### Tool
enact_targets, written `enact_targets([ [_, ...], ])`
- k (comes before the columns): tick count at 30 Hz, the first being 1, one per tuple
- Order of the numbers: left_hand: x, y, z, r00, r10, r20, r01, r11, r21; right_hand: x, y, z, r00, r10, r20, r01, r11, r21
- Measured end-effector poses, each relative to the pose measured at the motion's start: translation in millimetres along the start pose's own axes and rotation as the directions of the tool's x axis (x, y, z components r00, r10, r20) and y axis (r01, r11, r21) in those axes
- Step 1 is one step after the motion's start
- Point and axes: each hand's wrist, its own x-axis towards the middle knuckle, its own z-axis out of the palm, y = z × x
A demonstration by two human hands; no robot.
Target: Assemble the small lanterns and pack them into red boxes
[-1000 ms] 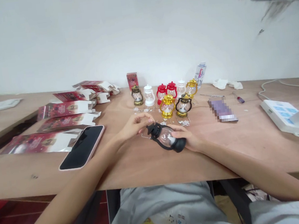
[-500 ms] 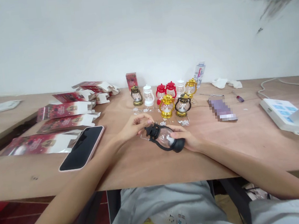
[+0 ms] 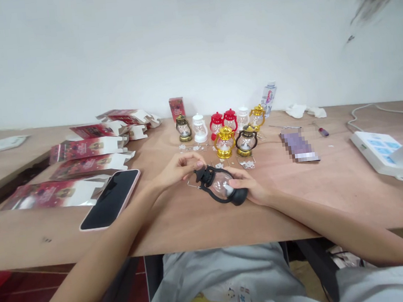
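A small black toy lantern [image 3: 220, 185] with a clear globe lies tilted on the wooden table [image 3: 201, 218] in front of me. My right hand [image 3: 248, 184] grips its base and globe. My left hand [image 3: 180, 168] is pinched at the lantern's top, fingers closed on its cap or a small piece I cannot make out. Behind them stand several little lanterns: a bronze one [image 3: 184, 128], a white one [image 3: 199, 128], two red ones [image 3: 223, 121], a gold one [image 3: 224, 143] and a black-and-gold one [image 3: 245, 141].
Flat red-and-white cartons [image 3: 89, 148] lie spread at the left, with a black phone [image 3: 111, 198] beside them. A red box [image 3: 177, 108] and a water bottle [image 3: 268, 97] stand at the back. A white power strip [image 3: 385, 155], cable and a small screwdriver [image 3: 321, 131] are at the right.
The lantern and both hands have shifted very slightly left and away; the grip is the same.
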Motion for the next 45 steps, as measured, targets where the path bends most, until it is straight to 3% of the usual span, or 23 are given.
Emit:
enact_targets([
  [10,3.7,-5.6,-7.7,0.994,-0.086,0.061,0.087,0.996,-0.008,1.7,3.8,2.2,0.999,-0.031,-0.037,0.03,0.999,-0.025],
  [16,5.6,-5.7,-6.9,0.969,-0.24,-0.054,0.211,0.924,-0.319,2.5,4.6,0.7,0.995,-0.092,-0.037,0.087,0.99,-0.111],
  [20,8.7,5.4,-16.2,0.941,-0.289,-0.178,0.19,0.883,-0.429,5.9,4.9,1.5,0.992,-0.108,-0.066,0.091,0.973,-0.213],
  [23,6.3,28.5,-19.3,0.941,-0.174,-0.29,0.113,0.97,-0.215,7.5,7.0,1.6,0.989,-0.125,-0.074,0.099,0.954,-0.282],
  [25,-2.2,53.2,-14.7,0.954,-0.004,-0.3,0.026,0.997,0.07,7.3,8.3,1.5,0.984,-0.158,-0.078,0.127,0.942,-0.31],
  [26,-8.8,67.6,-10.4,0.961,0.075,-0.267,-0.008,0.97,0.243,7.0,8.7,1.4,0.981,-0.176,-0.079,0.143,0.937,-0.318],
  [27,-16.6,82.6,-5.1,0.965,0.157,-0.211,-0.059,0.911,0.407,6.5,9.0,1.3,0.978,-0.192,-0.08,0.157,0.933,-0.323],
  [29,-33.3,111.3,6.3,0.963,0.268,0.01,-0.209,0.727,0.654,5.8,9.6,0.6,0.974,-0.211,-0.085,0.173,0.93,-0.324],
  [31,-46.7,132.3,14.7,0.914,0.301,0.271,-0.401,0.581,0.708,5.6,10.8,-0.9,0.972,-0.217,-0.095,0.179,0.935,-0.307],
  [33,-52.3,140.2,16.6,0.881,0.313,0.355,-0.472,0.521,0.711,6.2,12.9,-2.6,0.972,-0.218,-0.083,0.185,0.937,-0.297],
  [36,-44.5,125.6,8.4,0.923,0.334,0.191,-0.354,0.541,0.763,7.6,16.6,-4.3,0.972,-0.224,-0.065,0.193,0.927,-0.322],
  [38,-33.4,102.7,1.7,0.951,0.303,0.066,-0.249,0.617,0.746,8.5,18.4,-4.0,0.969,-0.237,-0.075,0.198,0.919,-0.341],
  [42,-16.0,49.1,3.7,0.981,0.098,0.167,-0.173,0.833,0.526,9.0,19.1,-1.3,0.963,-0.255,-0.09,0.218,0.929,-0.298],
  [45,-10.2,19.4,13.8,0.99,0.02,0.137,-0.064,0.942,0.33,8.1,17.8,0.7,0.966,-0.241,-0.093,0.209,0.941,-0.266],
])
